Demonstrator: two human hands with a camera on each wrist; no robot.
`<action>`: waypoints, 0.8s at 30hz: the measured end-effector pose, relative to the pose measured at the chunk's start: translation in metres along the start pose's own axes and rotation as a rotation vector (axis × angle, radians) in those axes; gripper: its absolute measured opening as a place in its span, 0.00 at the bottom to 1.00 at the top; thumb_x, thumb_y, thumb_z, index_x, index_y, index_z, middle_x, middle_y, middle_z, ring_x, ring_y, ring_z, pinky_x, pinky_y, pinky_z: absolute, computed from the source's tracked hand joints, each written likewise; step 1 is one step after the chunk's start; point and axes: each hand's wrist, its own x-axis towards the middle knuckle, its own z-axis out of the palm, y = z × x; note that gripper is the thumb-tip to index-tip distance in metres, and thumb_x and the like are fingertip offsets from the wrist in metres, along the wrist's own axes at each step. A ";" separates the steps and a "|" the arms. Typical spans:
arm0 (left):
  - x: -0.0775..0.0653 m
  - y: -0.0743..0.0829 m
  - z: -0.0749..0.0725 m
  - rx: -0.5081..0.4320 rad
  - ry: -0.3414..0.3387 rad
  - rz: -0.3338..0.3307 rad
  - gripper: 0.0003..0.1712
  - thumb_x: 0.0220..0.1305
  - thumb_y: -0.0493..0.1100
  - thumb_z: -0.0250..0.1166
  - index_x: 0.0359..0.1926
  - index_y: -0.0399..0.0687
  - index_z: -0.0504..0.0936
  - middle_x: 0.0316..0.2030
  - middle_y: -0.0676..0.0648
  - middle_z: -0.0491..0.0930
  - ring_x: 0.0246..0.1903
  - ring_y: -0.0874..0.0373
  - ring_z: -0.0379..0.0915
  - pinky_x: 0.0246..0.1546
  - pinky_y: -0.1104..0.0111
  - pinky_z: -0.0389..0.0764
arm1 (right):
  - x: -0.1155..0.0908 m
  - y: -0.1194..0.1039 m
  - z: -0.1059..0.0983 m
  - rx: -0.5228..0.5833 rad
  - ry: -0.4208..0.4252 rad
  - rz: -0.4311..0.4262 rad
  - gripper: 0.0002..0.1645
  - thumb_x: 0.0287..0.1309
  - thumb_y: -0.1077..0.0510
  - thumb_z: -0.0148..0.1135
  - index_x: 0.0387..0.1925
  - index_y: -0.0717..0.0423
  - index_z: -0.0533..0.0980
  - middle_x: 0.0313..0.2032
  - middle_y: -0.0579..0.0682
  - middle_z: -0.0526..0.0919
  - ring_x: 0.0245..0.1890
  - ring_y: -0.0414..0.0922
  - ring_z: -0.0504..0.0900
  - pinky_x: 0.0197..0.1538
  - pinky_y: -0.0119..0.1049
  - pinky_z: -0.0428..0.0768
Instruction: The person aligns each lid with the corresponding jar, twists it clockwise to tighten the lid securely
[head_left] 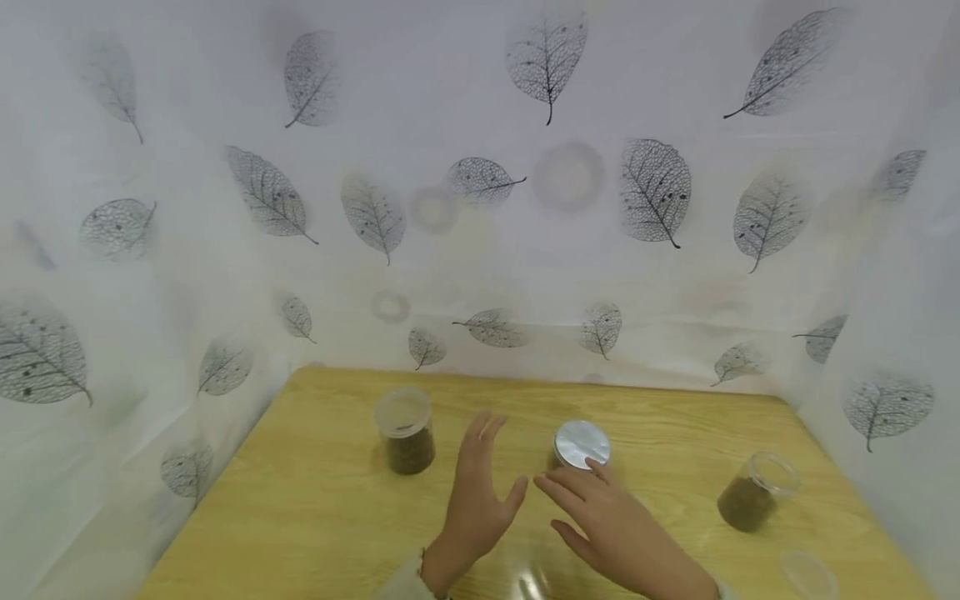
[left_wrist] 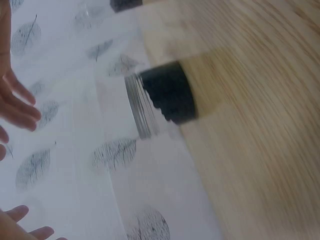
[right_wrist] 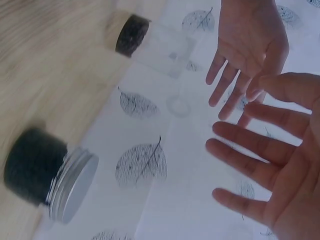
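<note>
My left hand (head_left: 476, 500) is raised over the table with fingers extended and thumb spread, holding nothing. My right hand (head_left: 607, 521) faces it across a small gap, its fingers straight and parted. In the head view, the right fingertips overlap the edge of a silver-lidded jar (head_left: 581, 444); the right wrist view shows this jar (right_wrist: 37, 167) dark-filled and apart from the hand. Left of my left hand stands a clear jar (head_left: 409, 454) partly filled with dark material. Both palms show in the right wrist view.
At the right stands another clear jar (head_left: 747, 502) with dark contents and an uncovered mouth. A transparent disc-shaped lid (head_left: 810, 575) lies near it. The wooden table (head_left: 300, 517) is bordered at the back and sides by a white leaf-printed sheet (head_left: 465, 92).
</note>
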 end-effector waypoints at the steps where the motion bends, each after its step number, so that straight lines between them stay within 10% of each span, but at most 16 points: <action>1: 0.000 0.002 0.003 0.015 -0.008 0.024 0.45 0.49 0.40 0.70 0.67 0.47 0.59 0.67 0.39 0.58 0.66 0.41 0.55 0.58 0.44 0.69 | -0.003 0.002 -0.002 0.008 0.026 -0.019 0.21 0.66 0.46 0.50 0.52 0.53 0.76 0.46 0.44 0.80 0.46 0.41 0.79 0.52 0.47 0.75; 4: 0.003 0.009 0.012 0.054 -0.028 0.091 0.46 0.48 0.42 0.71 0.67 0.46 0.60 0.65 0.40 0.60 0.65 0.43 0.58 0.57 0.48 0.72 | -0.011 0.009 -0.008 0.023 0.083 -0.052 0.27 0.70 0.43 0.36 0.51 0.53 0.77 0.46 0.43 0.80 0.45 0.43 0.79 0.55 0.42 0.71; 13: 0.012 0.026 0.046 0.062 -0.071 0.224 0.46 0.45 0.43 0.72 0.65 0.42 0.61 0.63 0.39 0.62 0.60 0.45 0.64 0.54 0.53 0.77 | -0.045 0.037 -0.025 0.024 0.117 0.009 0.29 0.69 0.41 0.38 0.46 0.53 0.80 0.42 0.42 0.81 0.40 0.40 0.79 0.60 0.30 0.64; 24: 0.022 0.052 0.086 0.027 -0.224 0.198 0.47 0.52 0.46 0.69 0.69 0.47 0.54 0.65 0.42 0.60 0.63 0.50 0.63 0.59 0.59 0.74 | -0.080 0.062 -0.051 -0.055 0.095 0.151 0.33 0.68 0.37 0.36 0.43 0.54 0.81 0.39 0.43 0.82 0.39 0.42 0.77 0.50 0.31 0.65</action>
